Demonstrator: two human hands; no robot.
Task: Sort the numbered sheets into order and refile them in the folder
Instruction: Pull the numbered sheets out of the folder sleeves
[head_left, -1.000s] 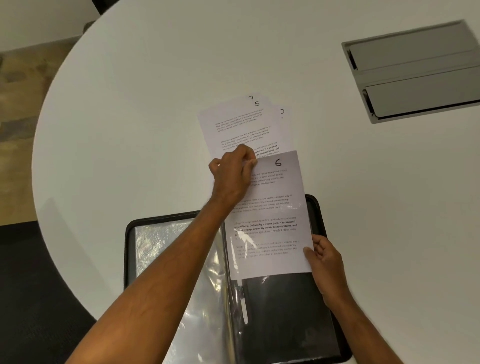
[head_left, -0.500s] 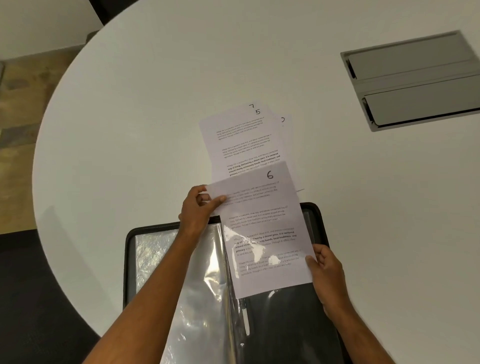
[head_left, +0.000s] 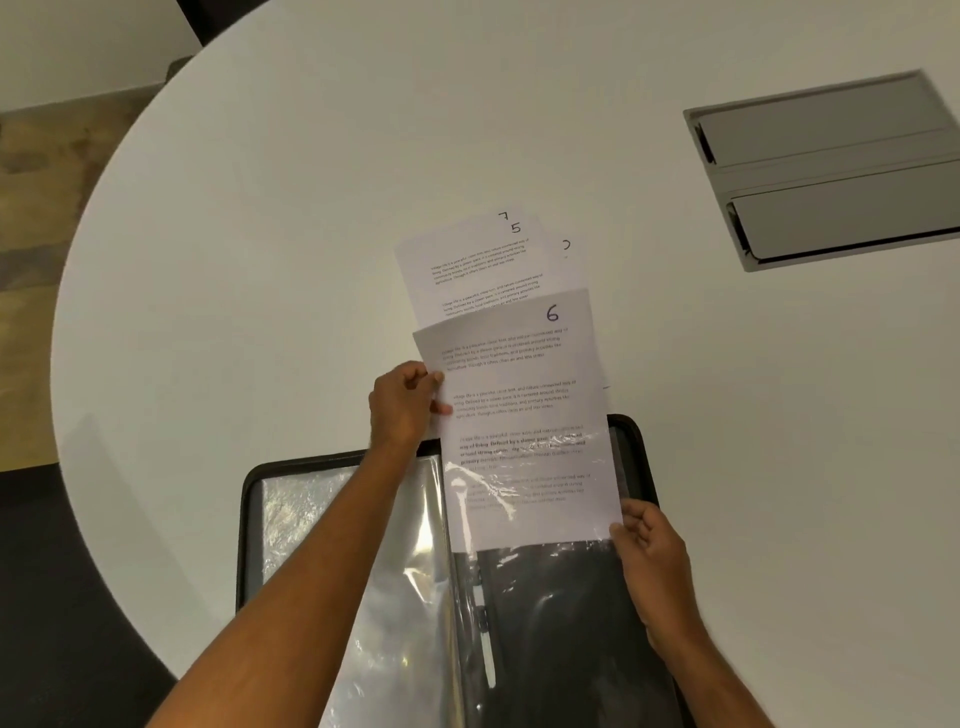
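Nearest: open black folder (head_left: 631, 441) lies flat at the near table edge, clear plastic sleeves fanned to the left, one sleeve (head_left: 545, 597) over the dark right-hand half. Right hand (head_left: 652, 545) pinches the near right corner of the sheet marked 6 (head_left: 524, 415), thumb and fingers curled onto paper and, apparently, the sleeve mouth; whether it also holds the plastic open cannot be told for certain. Left hand (head_left: 402, 402) grips the same sheet at its left edge about a third down from the top, fingers curled round the edge. Sheet 6 sits partly inside the right sleeve: lower portion under glossy plastic, upper portion sticking out over the white table (head_left: 260, 260). Handling judgement: single paper sheet, very light, limp, buckles easily if pushed from one end; the sleeve film looks slick but clingy, so the leading corners may snag. Best held at two opposite edges, as now, and fed straight. Beyond it, touching under its far edge: loose pile of sheets (head_left: 467, 265), top one marked 5, a 7 showing just behind, a third number partly cut off at the right edge. Count: one sheet in hand, at least three in the pile, one folder. Far right: one grey recessed hatch (head_left: 831, 171) with two flaps.
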